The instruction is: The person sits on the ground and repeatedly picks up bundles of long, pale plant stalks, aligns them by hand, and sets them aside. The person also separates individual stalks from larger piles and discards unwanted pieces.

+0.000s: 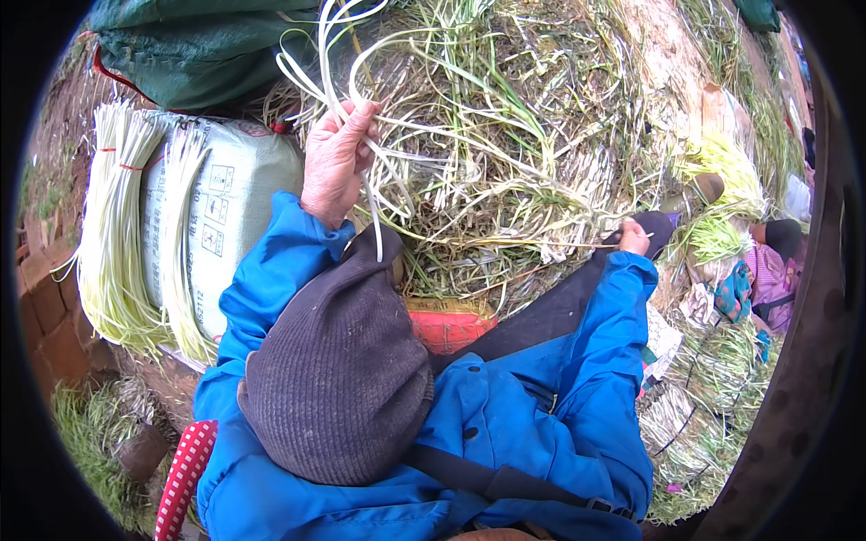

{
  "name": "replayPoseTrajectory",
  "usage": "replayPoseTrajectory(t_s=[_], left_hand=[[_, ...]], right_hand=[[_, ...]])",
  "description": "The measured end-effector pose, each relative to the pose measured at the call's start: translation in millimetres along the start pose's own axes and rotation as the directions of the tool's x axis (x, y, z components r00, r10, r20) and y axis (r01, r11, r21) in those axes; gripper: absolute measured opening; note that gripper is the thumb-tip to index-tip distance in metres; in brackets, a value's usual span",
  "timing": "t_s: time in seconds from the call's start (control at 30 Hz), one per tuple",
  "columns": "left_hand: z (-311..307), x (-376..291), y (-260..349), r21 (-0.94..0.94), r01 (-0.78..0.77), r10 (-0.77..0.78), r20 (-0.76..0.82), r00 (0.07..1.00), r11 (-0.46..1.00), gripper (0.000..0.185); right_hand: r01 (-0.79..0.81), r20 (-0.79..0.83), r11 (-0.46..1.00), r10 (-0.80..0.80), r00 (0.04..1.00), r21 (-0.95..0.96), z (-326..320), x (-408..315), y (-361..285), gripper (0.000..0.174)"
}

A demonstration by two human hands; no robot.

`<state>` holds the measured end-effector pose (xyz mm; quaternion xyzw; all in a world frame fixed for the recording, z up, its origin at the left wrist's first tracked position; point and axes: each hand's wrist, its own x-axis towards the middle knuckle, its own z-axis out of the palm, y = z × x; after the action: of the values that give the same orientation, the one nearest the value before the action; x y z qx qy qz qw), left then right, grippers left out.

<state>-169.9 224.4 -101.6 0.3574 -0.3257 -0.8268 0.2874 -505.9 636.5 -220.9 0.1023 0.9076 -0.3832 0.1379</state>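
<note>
My left hand (340,152) is raised above my bent knee, its thumb and fingers pinching several long pale leafy stalks (376,182) that look like blanched chives. The stalks loop up past the fingers and hang below them. Far to the right, beside my dark shoe, my right hand (634,238) is closed around a thin stem (534,242) that stretches left across the litter. Bundles of pale yellow-green stalks (125,230), one tied with red bands, lie at the left on a printed white sack (252,169); a thinner bunch (181,237) lies beside them.
Loose leaves and dry straw (500,135) cover the ground ahead. A dark green sack (203,54) stands at the upper left, a red package (450,324) between my legs. Bricks (64,338) edge the left. At the right are yellow-green stalks (727,169) and a person's pink patterned clothing (771,277).
</note>
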Motion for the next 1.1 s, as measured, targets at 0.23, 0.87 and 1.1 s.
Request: replayPoseTrajectory(t_s=[0.23, 0.87, 1.1], left_hand=[[-0.8, -0.3, 7.5, 0.010, -0.028, 0.028, 0.040, 0.999, 1.000, 0.014], [-13.0, 10.4, 10.7, -0.077, -0.106, 0.100, -0.084, 0.991, 0.991, 0.015], [-20.7, 16.6, 17.7, -0.083, -0.129, 0.117, -0.138, 0.983, 0.988, 0.017]], right_hand=[[0.833, 0.126, 0.516, -0.857, 0.500, 0.198, 97.1, -156.5, -182.8, 0.025], [0.792, 0.563, 0.530, -0.770, 0.300, 0.302, 108.5, -166.8, -174.7, 0.018], [0.657, 0.546, 0.724, -0.644, 0.536, 0.209, 92.4, -114.1, -136.0, 0.018]])
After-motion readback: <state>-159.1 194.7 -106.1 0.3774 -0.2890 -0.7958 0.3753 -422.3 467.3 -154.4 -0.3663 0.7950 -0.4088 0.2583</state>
